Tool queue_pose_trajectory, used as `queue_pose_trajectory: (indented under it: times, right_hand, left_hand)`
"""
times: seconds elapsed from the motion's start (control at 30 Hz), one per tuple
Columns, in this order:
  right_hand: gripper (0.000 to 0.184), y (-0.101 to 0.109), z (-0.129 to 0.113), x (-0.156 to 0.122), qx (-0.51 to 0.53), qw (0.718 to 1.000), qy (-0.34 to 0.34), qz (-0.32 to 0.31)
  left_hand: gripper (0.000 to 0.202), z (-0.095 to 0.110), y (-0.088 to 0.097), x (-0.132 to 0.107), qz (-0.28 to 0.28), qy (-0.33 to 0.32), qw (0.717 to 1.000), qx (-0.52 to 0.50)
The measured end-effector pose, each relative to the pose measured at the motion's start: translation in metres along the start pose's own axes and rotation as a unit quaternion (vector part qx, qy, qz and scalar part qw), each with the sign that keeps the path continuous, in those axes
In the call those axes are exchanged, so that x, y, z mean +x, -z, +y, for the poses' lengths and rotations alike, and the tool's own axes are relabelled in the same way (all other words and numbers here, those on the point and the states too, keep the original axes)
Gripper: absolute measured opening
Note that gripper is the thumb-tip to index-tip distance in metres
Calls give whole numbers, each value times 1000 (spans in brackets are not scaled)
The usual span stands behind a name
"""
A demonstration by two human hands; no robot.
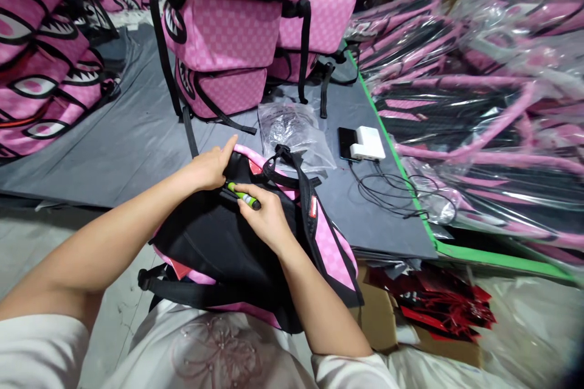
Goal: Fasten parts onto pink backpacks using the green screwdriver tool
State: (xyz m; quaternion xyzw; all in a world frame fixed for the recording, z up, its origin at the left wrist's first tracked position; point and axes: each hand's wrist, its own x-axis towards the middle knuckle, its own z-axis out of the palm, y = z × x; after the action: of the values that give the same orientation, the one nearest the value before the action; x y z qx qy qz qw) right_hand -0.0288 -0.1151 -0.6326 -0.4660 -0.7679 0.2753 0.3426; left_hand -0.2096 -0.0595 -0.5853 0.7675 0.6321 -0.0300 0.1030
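A pink checkered backpack with a black back panel lies against my lap at the table's near edge. My left hand grips the top of the backpack, fingers curled over its pink rim. My right hand holds a green pen-like tool and presses its tip area against the black panel near the top handle.
Stacked pink backpacks stand at the back of the grey table; more lie at left. A clear plastic bag, a phone with a white charger and cable lie ahead. Bagged backpacks pile at right. Red tags sit in a box below.
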Motion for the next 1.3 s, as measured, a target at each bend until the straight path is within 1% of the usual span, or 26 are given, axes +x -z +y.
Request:
queue_pose_trajectory:
  times: [0.07, 0.17, 0.3, 0.43, 0.53, 0.63, 0.77, 0.9, 1.0, 1.1, 1.17, 1.23, 1.3]
  right_hand:
    - [34, -1, 3, 0, 36, 999, -2, -1]
    - [33, -1, 5, -1, 26, 999, -12, 22]
    - [35, 2, 5, 0, 80, 997, -5, -6]
    - [36, 2, 4, 1, 57, 998, -14, 5]
    - [36, 2, 2, 3, 62, 998, -6, -8]
    - [32, 3, 0, 4, 12, 1000, -13, -8]
    - [32, 5, -3, 4, 15, 1000, -2, -11]
    - [29, 6, -2, 3, -32, 999, -7, 4]
    - [30, 6, 0, 2, 1, 1000, -11, -1]
    - [28, 4, 2, 1, 1, 1000, -17, 6]
    - [28, 1, 4, 1, 22, 1000, -16, 7]
    - [28, -4, 4, 2, 43, 999, -19, 13]
    - [29, -8, 2, 4, 38, 999, -17, 19]
  left_hand:
    - [106, 0, 0, 0, 3, -1, 1000, -4]
    - [105, -1, 0, 1, 1, -3, 1000, -5]
    - [107, -1, 0, 2, -4, -3, 1000, -6]
    - [105, -1, 1, 2, -9, -9, 1000, -3]
    - [108, -1, 1, 2, -12, -7, 1000, -2]
    - [109, -1, 1, 3, -7, -9, 1000, -3]
    - [107, -1, 0, 2, -12, -4, 1000, -9]
    - [106, 1, 2, -1, -4, -3, 1000, -20]
    - [105, 3, 4, -4, -9, 4, 1000, -25]
    - [104, 4, 5, -5, -9, 11, 1000, -25]
    - [105, 3, 4, -4, -6, 12, 1000, -23]
    - [105, 1, 3, -4, -4, 9, 1000, -21]
    - [105, 0, 2, -5, 1, -3, 1000, -23]
